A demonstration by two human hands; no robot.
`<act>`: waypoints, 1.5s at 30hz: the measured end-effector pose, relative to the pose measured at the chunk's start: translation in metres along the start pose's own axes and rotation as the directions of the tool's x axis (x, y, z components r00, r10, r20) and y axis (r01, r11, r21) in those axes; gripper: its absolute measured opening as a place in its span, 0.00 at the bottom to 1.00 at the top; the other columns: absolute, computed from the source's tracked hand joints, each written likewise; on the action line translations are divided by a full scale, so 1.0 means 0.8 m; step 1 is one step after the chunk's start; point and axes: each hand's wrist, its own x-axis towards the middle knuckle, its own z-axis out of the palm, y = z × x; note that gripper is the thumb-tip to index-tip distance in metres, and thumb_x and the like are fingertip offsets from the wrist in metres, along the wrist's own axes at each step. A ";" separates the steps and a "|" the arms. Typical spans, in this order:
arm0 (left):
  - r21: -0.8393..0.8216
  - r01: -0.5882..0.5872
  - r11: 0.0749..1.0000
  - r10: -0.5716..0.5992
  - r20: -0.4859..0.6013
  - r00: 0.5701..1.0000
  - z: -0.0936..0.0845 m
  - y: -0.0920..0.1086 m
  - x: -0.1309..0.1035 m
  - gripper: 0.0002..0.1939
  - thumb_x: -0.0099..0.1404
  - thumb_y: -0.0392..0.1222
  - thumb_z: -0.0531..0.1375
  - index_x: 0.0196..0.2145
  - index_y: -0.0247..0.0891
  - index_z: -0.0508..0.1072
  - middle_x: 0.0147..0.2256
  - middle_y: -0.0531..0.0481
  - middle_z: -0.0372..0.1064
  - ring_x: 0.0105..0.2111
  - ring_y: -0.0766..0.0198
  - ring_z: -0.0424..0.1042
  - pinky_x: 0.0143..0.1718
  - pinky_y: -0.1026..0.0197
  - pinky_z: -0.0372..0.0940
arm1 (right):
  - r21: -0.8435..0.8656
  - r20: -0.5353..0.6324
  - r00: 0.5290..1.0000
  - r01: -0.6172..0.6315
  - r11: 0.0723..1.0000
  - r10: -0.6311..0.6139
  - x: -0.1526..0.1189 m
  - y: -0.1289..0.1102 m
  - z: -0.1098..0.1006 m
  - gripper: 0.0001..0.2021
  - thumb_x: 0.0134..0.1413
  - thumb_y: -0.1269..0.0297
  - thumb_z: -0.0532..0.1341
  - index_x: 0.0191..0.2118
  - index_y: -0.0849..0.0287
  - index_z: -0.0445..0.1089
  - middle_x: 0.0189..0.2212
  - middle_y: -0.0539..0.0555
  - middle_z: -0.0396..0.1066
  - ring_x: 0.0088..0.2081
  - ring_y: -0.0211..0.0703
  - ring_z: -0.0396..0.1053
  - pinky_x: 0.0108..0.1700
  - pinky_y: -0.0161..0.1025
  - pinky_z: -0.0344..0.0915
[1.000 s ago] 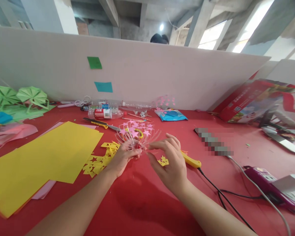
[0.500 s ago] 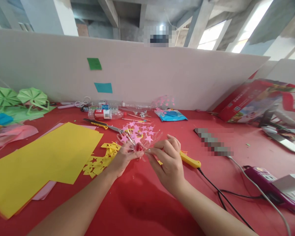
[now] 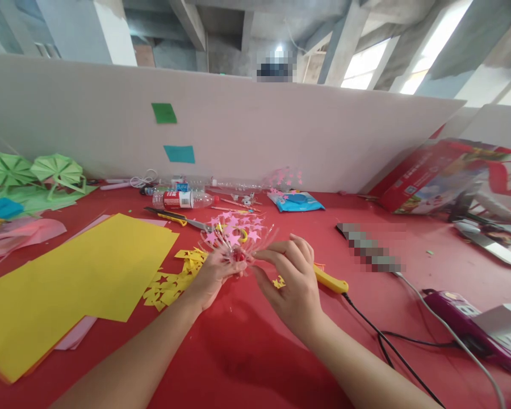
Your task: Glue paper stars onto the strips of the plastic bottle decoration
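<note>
A cut clear plastic bottle piece [image 3: 238,257] has a red cap facing me and thin strips fanned outward. Pink paper stars [image 3: 234,238] sit on the far strips; those nearer my right hand look bare. My left hand [image 3: 216,272] grips this piece near the cap, fingers wrapped round it. Just right of the cap, my right hand [image 3: 287,281] has its thumb and index finger apart, the index tip at the strips' ends. I cannot make out anything between them. Yellow star scraps [image 3: 168,289] lie left of my left hand; a few small yellow stars [image 3: 279,282] are beside my right hand.
Yellow paper sheets [image 3: 80,278] cover the left. Scissors [image 3: 183,218], plastic bottles [image 3: 174,199] and a blue wipes pack [image 3: 297,200] lie behind. To the right are a yellow corded tool [image 3: 331,279], a purple power strip [image 3: 464,318] and a red bag [image 3: 434,176].
My right thumb and index finger have parted from a pinch. The bottle piece has tilted slightly in my left hand, shifting its stars a little left.
</note>
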 end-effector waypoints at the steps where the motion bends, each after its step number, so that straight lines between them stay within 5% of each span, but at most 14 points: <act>1: -0.001 0.001 1.000 -0.001 0.000 1.000 0.000 0.000 0.000 0.15 0.49 0.39 0.69 0.33 0.38 0.71 0.29 0.56 0.70 0.25 0.72 0.65 0.33 0.66 0.61 | 0.002 -0.005 1.000 -0.006 1.000 0.006 0.000 0.001 0.000 0.05 0.57 0.70 0.60 0.39 0.55 0.68 0.32 0.50 0.68 0.36 0.43 0.65 0.52 0.51 0.57; 10: 0.005 0.000 1.000 0.000 -0.015 1.000 0.000 0.001 0.000 0.16 0.47 0.39 0.70 0.34 0.38 0.71 0.24 0.57 0.67 0.24 0.71 0.64 0.30 0.67 0.59 | 0.022 -0.094 0.996 -0.009 1.000 0.011 0.003 -0.002 -0.007 0.08 0.55 0.75 0.59 0.39 0.55 0.67 0.33 0.50 0.66 0.36 0.41 0.65 0.53 0.51 0.56; 17: 0.015 -0.020 1.000 0.020 0.003 1.000 -0.004 -0.001 0.003 0.14 0.51 0.39 0.68 0.36 0.38 0.71 0.34 0.51 0.73 0.25 0.73 0.63 0.31 0.67 0.58 | 0.126 -0.224 0.973 -0.030 0.992 0.058 0.003 -0.001 -0.016 0.11 0.56 0.77 0.54 0.40 0.54 0.65 0.33 0.50 0.65 0.37 0.41 0.65 0.54 0.52 0.58; 31: 0.026 0.013 1.000 -0.012 -0.051 0.999 0.001 -0.002 0.001 0.17 0.48 0.39 0.68 0.38 0.40 0.73 0.29 0.56 0.70 0.27 0.71 0.65 0.35 0.65 0.61 | 0.077 0.047 0.994 0.096 0.992 -0.100 -0.003 -0.009 -0.001 0.11 0.57 0.73 0.59 0.45 0.55 0.65 0.35 0.49 0.76 0.37 0.41 0.70 0.59 0.50 0.51; 45: 0.004 0.019 1.000 -0.019 0.005 1.000 0.007 0.002 -0.001 0.15 0.47 0.39 0.70 0.33 0.37 0.73 0.29 0.54 0.71 0.29 0.69 0.68 0.35 0.65 0.62 | 0.139 -0.072 0.995 0.074 0.988 -0.064 -0.004 -0.010 0.004 0.12 0.54 0.77 0.60 0.42 0.55 0.62 0.30 0.46 0.76 0.29 0.37 0.69 0.45 0.44 0.61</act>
